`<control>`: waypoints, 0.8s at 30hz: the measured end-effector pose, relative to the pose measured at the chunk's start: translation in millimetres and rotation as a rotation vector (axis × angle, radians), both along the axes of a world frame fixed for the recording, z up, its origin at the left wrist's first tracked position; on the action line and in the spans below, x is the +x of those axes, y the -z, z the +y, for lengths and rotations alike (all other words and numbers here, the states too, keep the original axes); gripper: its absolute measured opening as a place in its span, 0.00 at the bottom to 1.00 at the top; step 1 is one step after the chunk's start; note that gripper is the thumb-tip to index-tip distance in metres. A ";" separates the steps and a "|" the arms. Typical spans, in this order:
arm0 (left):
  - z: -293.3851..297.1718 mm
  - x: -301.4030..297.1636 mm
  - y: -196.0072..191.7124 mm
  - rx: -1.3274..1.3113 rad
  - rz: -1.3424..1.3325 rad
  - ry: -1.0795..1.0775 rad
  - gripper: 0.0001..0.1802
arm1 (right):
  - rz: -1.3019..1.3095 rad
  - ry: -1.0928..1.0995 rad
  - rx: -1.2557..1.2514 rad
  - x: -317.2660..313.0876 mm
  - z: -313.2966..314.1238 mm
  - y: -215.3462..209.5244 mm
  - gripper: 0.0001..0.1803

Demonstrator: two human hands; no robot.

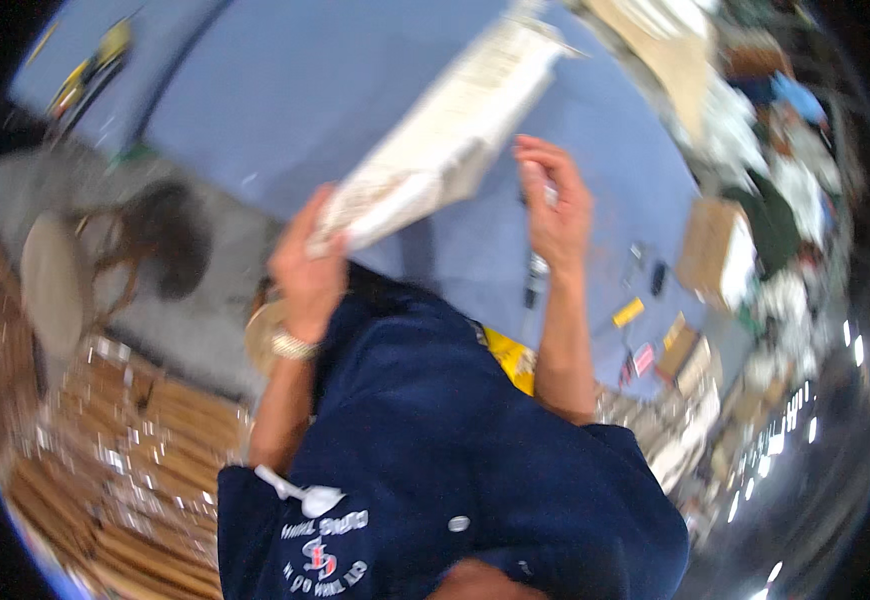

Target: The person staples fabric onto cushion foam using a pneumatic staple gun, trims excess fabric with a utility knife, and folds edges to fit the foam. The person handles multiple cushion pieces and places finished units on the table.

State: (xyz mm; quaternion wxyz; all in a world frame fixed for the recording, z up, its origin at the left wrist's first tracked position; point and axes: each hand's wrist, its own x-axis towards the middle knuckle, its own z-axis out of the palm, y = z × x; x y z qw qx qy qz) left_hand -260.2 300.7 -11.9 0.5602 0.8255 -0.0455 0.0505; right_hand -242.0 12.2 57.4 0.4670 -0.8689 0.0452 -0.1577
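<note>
Blue-grey flooring [295,90] fills the upper middle of the frame, blurred by motion, with wooden slats [145,430] bending along the lower left rim and a heap of cardboard boxes [715,250] and loose clutter down the right side. At the left edge a dark-seated chair [145,250] sits smeared beside a pale rounded shape.

Near the frame's centre, the left hand [307,262] is raised, its grip closed around the lower end of a long whitish bundle [445,140], which looks like folded printed paper or cloth. This bundle slants from the hand up toward the top centre of the frame. A metal wristband [293,346] circles the left wrist.

Just right of the bundle, the right hand [555,200] is also lifted, fingers curled loosely. Something small and pale sits at its fingertips, but the blur makes it impossible to tell whether the grip is closed on it or merely near the bundle's edge.

Both forearms rise from a dark navy garment [455,470] that covers the lower centre, bearing a pale printed emblem at the lower left. A yellow item [511,358] peeks out between the garment and the right forearm.
</note>
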 end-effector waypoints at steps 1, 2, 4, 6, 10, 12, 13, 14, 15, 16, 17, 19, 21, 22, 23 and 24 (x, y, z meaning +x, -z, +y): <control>3.5 2.4 -0.4 -0.075 0.019 0.029 0.24 | 0.050 0.094 0.028 -14.1 -20.1 10.5 0.08; 6.6 3.1 2.2 -0.122 0.066 0.038 0.25 | 0.097 0.202 -0.028 -33.3 -47.5 25.7 0.09; 10.3 11.3 5.7 -0.022 -0.018 0.082 0.27 | 0.178 0.426 -0.075 -80.0 -102.5 68.3 0.11; 17.0 17.9 0.6 0.083 0.023 0.104 0.26 | 0.260 0.646 -0.136 -133.5 -153.5 100.3 0.14; 31.7 37.9 -28.4 0.123 0.232 0.284 0.21 | 0.509 0.768 -0.177 -226.0 -210.3 165.9 0.21; 29.5 55.7 -39.9 0.228 0.167 0.340 0.17 | 0.678 0.622 -0.216 -261.3 -225.6 204.4 0.26; 36.1 65.3 -44.8 0.373 0.145 0.423 0.16 | 0.667 0.491 -0.191 -259.7 -219.3 212.5 0.28; 39.0 73.8 -39.7 0.349 0.104 0.438 0.19 | 0.575 0.516 -0.396 -268.9 -214.6 224.2 0.27; 38.7 78.1 -46.6 0.327 0.095 0.420 0.20 | 0.629 0.570 -0.238 -257.9 -205.3 219.0 0.25; 36.7 81.5 -51.3 0.280 0.078 0.421 0.22 | 0.705 0.581 -0.348 -260.4 -209.3 219.4 0.23; 38.8 87.3 -50.0 0.228 0.069 0.429 0.24 | 0.666 0.591 -0.199 -286.8 -236.6 239.2 0.21; 41.4 81.2 -44.6 0.192 0.092 0.400 0.26 | 0.720 0.543 0.083 -275.5 -247.0 228.9 0.20; 41.7 76.9 -39.0 0.143 0.153 0.390 0.27 | 0.613 0.608 0.130 -263.4 -254.5 205.2 0.17; 41.2 75.3 -34.1 0.123 0.152 0.365 0.27 | 0.562 0.645 0.148 -254.8 -258.1 191.2 0.16; 40.8 72.8 -28.6 0.103 0.154 0.342 0.27 | 0.501 0.579 0.202 -235.4 -254.0 170.9 0.16; 41.4 70.3 -22.7 0.082 0.155 0.326 0.27 | 0.440 0.519 0.257 -202.6 -232.0 139.6 0.15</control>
